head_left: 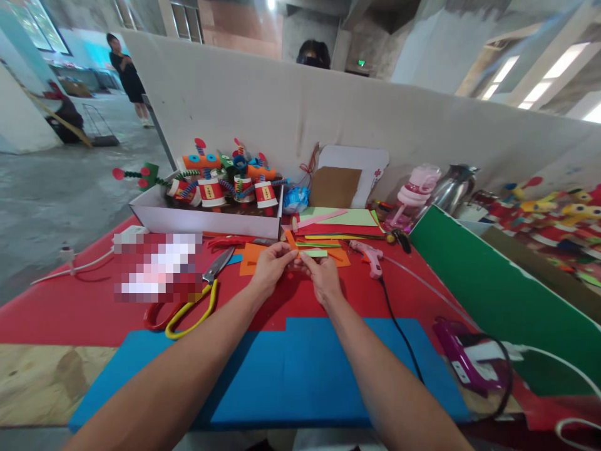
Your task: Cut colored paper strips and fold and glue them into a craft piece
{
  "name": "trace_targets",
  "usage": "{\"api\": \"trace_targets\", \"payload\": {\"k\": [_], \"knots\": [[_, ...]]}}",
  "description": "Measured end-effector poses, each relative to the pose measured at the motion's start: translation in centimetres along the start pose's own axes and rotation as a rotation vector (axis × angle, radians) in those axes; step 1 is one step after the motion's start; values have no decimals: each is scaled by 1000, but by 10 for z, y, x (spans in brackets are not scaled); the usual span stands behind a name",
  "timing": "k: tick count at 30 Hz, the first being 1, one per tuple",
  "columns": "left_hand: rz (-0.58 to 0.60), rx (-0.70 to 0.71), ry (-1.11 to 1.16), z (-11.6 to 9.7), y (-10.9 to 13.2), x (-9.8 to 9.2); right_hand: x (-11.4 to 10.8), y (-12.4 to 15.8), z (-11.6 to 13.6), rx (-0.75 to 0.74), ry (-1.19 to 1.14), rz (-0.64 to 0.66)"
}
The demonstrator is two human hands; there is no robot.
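Observation:
My left hand (273, 266) pinches an orange paper strip (290, 238) that sticks up from between the fingertips. In my right hand (322, 274), closed beside it, is a light green paper strip (315, 254) pointing right. Both sets of fingertips nearly meet, and whether the two strips are joined there is hidden. Beneath and behind the hands lie orange paper sheets (248, 259). A pink glue gun (370, 258) rests to the right of my right hand. Large scissors (212, 285) with one red and one yellow handle lie left of my left hand.
Behind stands a white box (206, 220) of paper-cup figures (212, 192). Coloured paper sheets (366, 217) lie farther back, near a pink bottle (413, 197). A green board (498, 294) and a purple power strip (464, 357) are at right. A blue board (263, 376) covers the front edge.

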State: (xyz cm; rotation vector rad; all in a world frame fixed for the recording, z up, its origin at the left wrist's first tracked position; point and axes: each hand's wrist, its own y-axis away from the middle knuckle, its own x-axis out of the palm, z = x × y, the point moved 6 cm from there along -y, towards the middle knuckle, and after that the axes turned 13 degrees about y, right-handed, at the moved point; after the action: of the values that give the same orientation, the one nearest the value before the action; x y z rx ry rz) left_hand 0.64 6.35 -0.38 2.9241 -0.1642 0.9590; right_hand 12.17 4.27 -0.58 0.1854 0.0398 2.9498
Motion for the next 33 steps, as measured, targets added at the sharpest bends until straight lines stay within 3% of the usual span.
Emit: {"api": "trace_targets", "payload": {"k": [4,10,18,24,29,33], "knots": [[-15,27,-56,-1,0,-1,-1,1,5,-42,48,-7],[23,-29,-40,7,0,1,-6,1,8,-45,24,-121],[-10,-3,-67,5,0,0,-7,-1,7,-94,50,-70],[-106,35,-162,0,1,-4,-12,-3,6,-76,99,-133],[-131,35,-91,-5,2,-3,-24,-7,14,-83,56,-171],[-143,1,-1,-7,2,-2,-47,-12,25,-160,-82,-340]]}}
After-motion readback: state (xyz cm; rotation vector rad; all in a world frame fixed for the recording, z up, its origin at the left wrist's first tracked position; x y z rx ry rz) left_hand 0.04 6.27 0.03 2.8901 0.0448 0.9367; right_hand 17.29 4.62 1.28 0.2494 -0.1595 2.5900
